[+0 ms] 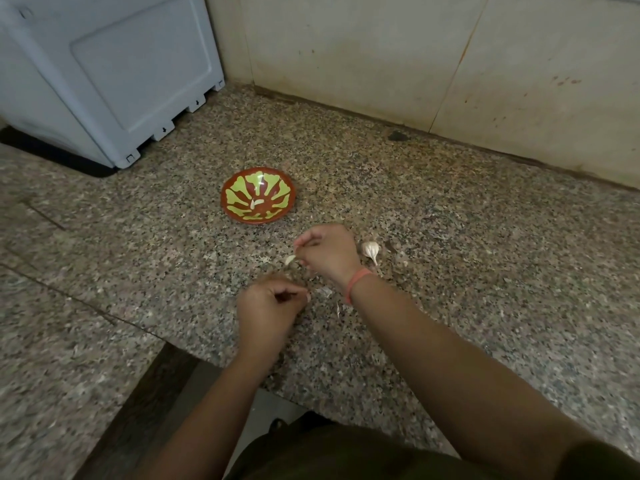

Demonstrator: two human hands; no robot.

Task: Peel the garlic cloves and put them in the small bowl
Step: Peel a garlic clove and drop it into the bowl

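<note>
1. Left hand (270, 303): nearest to me, over the desk (467, 271) close to its front edge. Fingers curled in against the thumb; I see nothing held in it.
2. Peel scraps (325, 292): pale flakes lying on the desk between the two wrists.
3. Right hand (329, 252): just beyond the left and a little to its right, with an orange band (356, 280) on the wrist. Fingertips pinched together on the garlic clove (290, 259), which sticks out at the hand's left side. The clove is too small for me to read its long axis or how much skin remains.
4. Garlic bulb (370, 251): the remaining part lies on the desk just right of the right hand, its thin stem pointing toward me.
5. Small bowl (239, 183): red with green pattern, upright, ahead and slightly left of the held clove, near but apart. It holds one peeled clove (257, 202). My judgement: the right hand is the nearer one, and the drop calls for a short reach forward and left.
6. Grey-blue appliance (104, 74): far left, against the tiled wall (381, 46).
</note>
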